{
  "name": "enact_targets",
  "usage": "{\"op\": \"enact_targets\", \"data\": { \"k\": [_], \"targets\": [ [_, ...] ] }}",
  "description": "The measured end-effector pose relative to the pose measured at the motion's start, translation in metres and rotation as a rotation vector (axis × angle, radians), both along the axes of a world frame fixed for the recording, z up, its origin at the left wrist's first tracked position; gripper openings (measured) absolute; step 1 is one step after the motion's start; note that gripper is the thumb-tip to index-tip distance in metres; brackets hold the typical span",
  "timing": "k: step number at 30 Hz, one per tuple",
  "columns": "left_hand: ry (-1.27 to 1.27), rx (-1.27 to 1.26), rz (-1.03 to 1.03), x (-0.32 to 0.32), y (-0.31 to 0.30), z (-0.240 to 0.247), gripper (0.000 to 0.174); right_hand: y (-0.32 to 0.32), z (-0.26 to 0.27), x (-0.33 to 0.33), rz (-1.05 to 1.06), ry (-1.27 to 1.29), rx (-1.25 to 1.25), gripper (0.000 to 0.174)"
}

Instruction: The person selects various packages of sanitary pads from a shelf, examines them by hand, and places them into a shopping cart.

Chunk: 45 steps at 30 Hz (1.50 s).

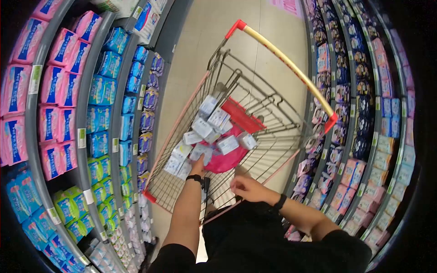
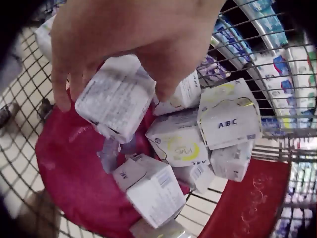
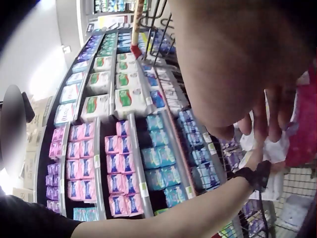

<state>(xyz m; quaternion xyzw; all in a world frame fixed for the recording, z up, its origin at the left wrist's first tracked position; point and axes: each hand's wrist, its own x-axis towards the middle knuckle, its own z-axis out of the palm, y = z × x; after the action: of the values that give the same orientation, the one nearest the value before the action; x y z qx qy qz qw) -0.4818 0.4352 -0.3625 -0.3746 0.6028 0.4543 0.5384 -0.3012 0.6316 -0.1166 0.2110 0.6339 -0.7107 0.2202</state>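
Observation:
My left hand (image 1: 197, 164) reaches down into the shopping cart; in the left wrist view the hand (image 2: 129, 29) grips a white package (image 2: 118, 94) between thumb and fingers, over a pink-red bag (image 2: 84, 183). Several white packages lie beside and on the bag, one marked ABC (image 2: 229, 116). In the head view they form a pile (image 1: 202, 127) in the cart. My right hand (image 1: 246, 188) is near the cart's near side, fingers loosely curled with nothing seen in them; in the right wrist view the fingers of this hand (image 3: 237, 64) hang down.
The wire cart (image 1: 182, 107) has a yellow handle (image 1: 287, 61) with red ends and a red panel (image 1: 243, 115). Shelves of pink, blue and green packs (image 1: 101, 91) stand on the left, and shelves of dark and pastel packs (image 1: 362, 73) on the right. Tiled floor (image 1: 200, 50) shows between them.

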Motion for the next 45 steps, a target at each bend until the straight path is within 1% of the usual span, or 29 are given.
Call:
{"op": "enact_targets", "data": {
  "k": [1, 2, 3, 5, 6, 7, 8, 9, 10, 11, 13, 14, 16, 17, 18, 19, 20, 21, 23, 24, 26, 27, 28, 32, 34, 36, 38, 42, 45],
  "targets": [
    [0.03, -0.068, -0.03, 0.004, -0.002, -0.042, 0.107, 0.024, 0.013, 0.005, 0.01, -0.101, 0.025, 0.021],
    [0.185, -0.34, 0.002, 0.014, 0.012, -0.069, 0.084, 0.028, -0.011, 0.03, -0.1, -0.029, 0.006, 0.021],
    [0.211, -0.446, -0.354, 0.018, 0.016, -0.088, 0.08, 0.04, -0.022, 0.045, -0.111, -0.051, -0.083, 0.02],
    [0.388, -0.487, -0.517, 0.025, 0.02, -0.116, 0.092, 0.066, 0.003, 0.039, 0.065, -0.051, 0.109, 0.016],
    [0.469, -0.509, -0.535, 0.03, 0.022, -0.128, 0.098, 0.069, -0.005, 0.045, -0.039, -0.123, -0.074, 0.015],
    [0.548, -0.547, -0.536, 0.034, 0.021, -0.139, 0.105, 0.072, -0.007, 0.043, -0.041, -0.28, -0.11, 0.012],
    [0.637, -0.598, -0.512, 0.037, 0.01, -0.149, 0.112, 0.074, -0.014, 0.039, -0.054, -0.166, -0.12, 0.01],
    [0.566, -0.534, -0.47, 0.028, 0.02, -0.123, 0.107, 0.076, -0.032, 0.038, -0.027, -0.107, -0.114, 0.02],
    [0.525, -0.44, -0.411, 0.023, 0.021, -0.097, 0.102, 0.069, -0.031, 0.025, -0.099, -0.092, -0.118, 0.009],
    [0.511, -0.355, -0.347, 0.02, 0.019, -0.073, 0.098, 0.076, -0.039, 0.013, 0.002, -0.127, -0.081, 0.009],
    [0.526, -0.135, -0.202, 0.024, 0.005, -0.039, 0.09, 0.077, -0.061, -0.01, 0.261, 0.065, -0.04, 0.022],
    [0.714, -0.063, 0.082, 0.028, 0.002, 0.068, 0.086, 0.075, -0.049, -0.027, 0.388, 0.142, 0.028, 0.03],
    [0.717, 0.041, -0.01, 0.036, -0.028, 0.117, 0.093, 0.044, 0.017, -0.064, 0.41, 0.118, 0.047, 0.027],
    [0.719, 0.094, -0.055, 0.04, -0.044, 0.137, 0.098, 0.035, 0.02, -0.079, 0.504, 0.23, 0.066, 0.024],
    [0.938, 0.347, 0.124, 0.055, -0.055, 0.133, 0.102, 0.021, 0.016, -0.088, 0.501, 0.321, 0.101, 0.021],
    [0.986, 0.207, 0.017, 0.066, -0.076, 0.201, 0.102, 0.006, 0.023, -0.099, 0.556, 0.38, 0.125, 0.021],
    [0.83, 0.083, -0.048, 0.076, -0.096, 0.207, 0.101, -0.007, 0.032, -0.106, 0.612, 0.43, 0.154, 0.021],
    [0.932, 0.146, 0.027, 0.088, -0.115, 0.208, 0.103, -0.022, 0.036, -0.114, 0.627, 0.431, 0.157, 0.022],
    [1.166, 0.309, 0.21, 0.112, -0.153, 0.159, 0.103, -0.065, 0.032, -0.116, 0.651, 0.413, 0.159, 0.023],
    [1.131, 0.295, 0.236, 0.131, -0.174, 0.184, 0.1, -0.088, 0.037, -0.109, 0.62, 0.5, 0.137, 0.023],
    [1.049, 0.282, 0.272, 0.183, -0.219, 0.261, 0.094, -0.143, 0.069, -0.089, 0.54, 0.661, 0.092, 0.027],
    [1.114, 0.303, 0.477, 0.205, -0.238, 0.227, 0.09, -0.182, 0.097, -0.083, 0.683, 0.587, 0.176, 0.037],
    [1.065, 0.349, 0.581, 0.233, -0.261, 0.213, 0.082, -0.217, 0.113, -0.072, 0.733, 0.649, 0.174, 0.038],
    [1.193, 0.4, 0.751, 0.349, -0.343, 0.207, 0.054, -0.329, 0.163, -0.054, 0.965, 1.008, 0.255, 0.038],
    [1.143, 0.334, 0.83, 0.408, -0.378, 0.211, 0.055, -0.386, 0.202, -0.064, 0.965, 1.285, 0.211, 0.037],
    [1.187, 0.339, 0.945, 0.457, -0.403, 0.211, 0.057, -0.437, 0.261, -0.066, 0.882, 1.34, 0.131, 0.035],
    [1.226, 0.317, 1.043, 0.487, -0.426, 0.214, 0.058, -0.481, 0.321, -0.083, 0.901, 1.526, 0.213, 0.034],
    [1.281, 0.356, 1.219, 0.517, -0.446, 0.224, 0.059, -0.566, 0.434, -0.114, 0.814, 1.621, 0.279, 0.032],
    [1.286, 0.301, 1.173, 0.509, -0.457, 0.228, 0.06, -0.627, 0.506, -0.154, 0.72, 1.936, 0.373, 0.036]
  ]
}}
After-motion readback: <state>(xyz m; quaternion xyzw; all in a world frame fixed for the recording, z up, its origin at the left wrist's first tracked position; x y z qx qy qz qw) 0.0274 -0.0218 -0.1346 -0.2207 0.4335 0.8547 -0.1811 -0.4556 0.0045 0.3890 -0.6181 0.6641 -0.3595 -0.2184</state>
